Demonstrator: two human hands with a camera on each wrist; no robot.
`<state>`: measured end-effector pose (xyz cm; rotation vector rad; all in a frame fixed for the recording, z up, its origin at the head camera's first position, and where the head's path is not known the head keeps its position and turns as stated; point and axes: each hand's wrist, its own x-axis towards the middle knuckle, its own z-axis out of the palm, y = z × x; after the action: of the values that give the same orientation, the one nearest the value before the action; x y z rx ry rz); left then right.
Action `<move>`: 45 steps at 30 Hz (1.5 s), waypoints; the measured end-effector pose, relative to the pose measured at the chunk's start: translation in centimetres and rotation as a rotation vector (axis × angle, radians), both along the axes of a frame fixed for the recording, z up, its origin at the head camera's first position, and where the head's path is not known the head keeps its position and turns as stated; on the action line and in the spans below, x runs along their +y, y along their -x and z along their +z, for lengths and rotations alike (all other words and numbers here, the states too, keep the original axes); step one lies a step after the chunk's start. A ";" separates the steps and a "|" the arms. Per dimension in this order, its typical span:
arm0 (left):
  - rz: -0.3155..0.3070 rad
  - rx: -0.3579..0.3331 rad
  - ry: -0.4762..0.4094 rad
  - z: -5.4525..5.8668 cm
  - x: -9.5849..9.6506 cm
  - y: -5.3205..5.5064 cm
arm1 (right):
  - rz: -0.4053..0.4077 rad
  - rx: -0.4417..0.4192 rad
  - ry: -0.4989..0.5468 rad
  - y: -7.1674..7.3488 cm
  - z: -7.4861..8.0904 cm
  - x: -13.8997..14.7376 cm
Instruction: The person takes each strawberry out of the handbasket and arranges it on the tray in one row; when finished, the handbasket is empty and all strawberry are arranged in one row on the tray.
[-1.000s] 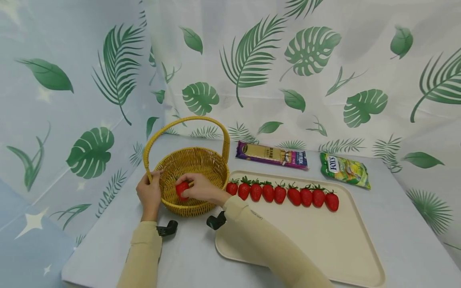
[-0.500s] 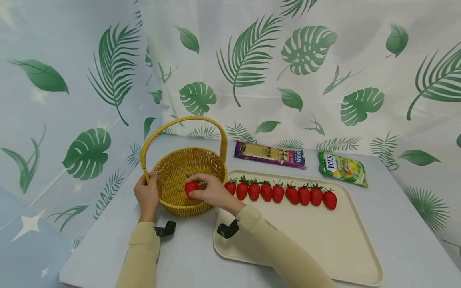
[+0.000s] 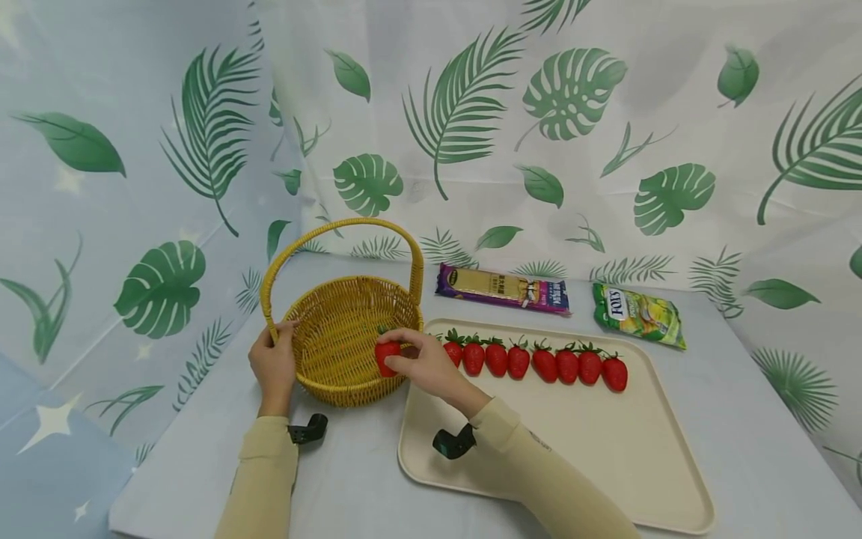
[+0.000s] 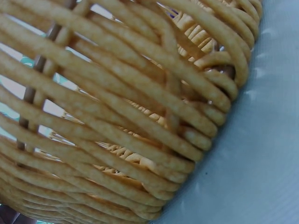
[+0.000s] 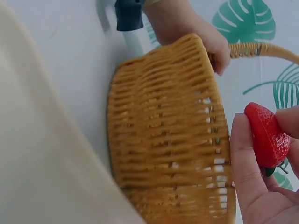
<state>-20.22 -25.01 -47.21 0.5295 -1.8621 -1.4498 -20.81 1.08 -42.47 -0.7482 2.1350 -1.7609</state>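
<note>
A yellow wicker basket (image 3: 346, 392) with a tall arched handle (image 3: 350, 222) stands at the left of the table. My left hand (image 3: 274, 368) grips it at the left side, where the handle meets the rim. Over the basket's right rim, my right hand (image 3: 436, 371) pinches a red strawberry (image 3: 387, 359) with green leaves between thumb and fingers. In the right wrist view this strawberry (image 5: 265, 135) is just beyond the basket's rim. The left wrist view holds mostly the woven basket wall (image 4: 117, 93); the left fingers are largely hidden there.
A beige tray (image 3: 572, 449) lies right of the basket, with a row of several strawberries (image 3: 518, 362) along its far side. Behind it are a long purple-and-gold packet (image 3: 501, 289) and a green FOX'S bag (image 3: 638, 316). A leaf-print cloth (image 3: 465, 187) hangs behind the table.
My right hand has moved right, carrying the strawberry from over the basket's middle to its right rim. The left hand keeps its grip on the basket.
</note>
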 end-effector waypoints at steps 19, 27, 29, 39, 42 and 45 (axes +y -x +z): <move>0.014 -0.012 0.005 -0.1 0.1 -0.2 | -0.212 -0.019 -0.001 -1.4 -0.7 6.8; 0.009 0.000 0.009 0.0 0.1 0.0 | -0.297 -0.036 -0.009 -0.7 -3.0 11.0; 0.003 0.004 0.010 0.0 0.1 0.1 | -0.308 -0.035 -0.015 -0.8 -3.2 12.0; -0.001 0.005 -0.001 -0.1 0.1 0.0 | -0.353 0.029 -0.071 -1.0 -3.7 15.6; -0.005 0.009 -0.002 -0.1 0.1 0.0 | -0.380 0.048 -0.076 -1.1 -3.7 16.7; -0.005 0.013 -0.005 0.0 0.2 0.0 | -0.417 0.045 -0.076 -1.3 -3.5 17.9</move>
<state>-20.20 -24.85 -47.23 0.5176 -1.8513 -1.4580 -19.52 19.00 -45.98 -0.3413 2.5129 -1.8509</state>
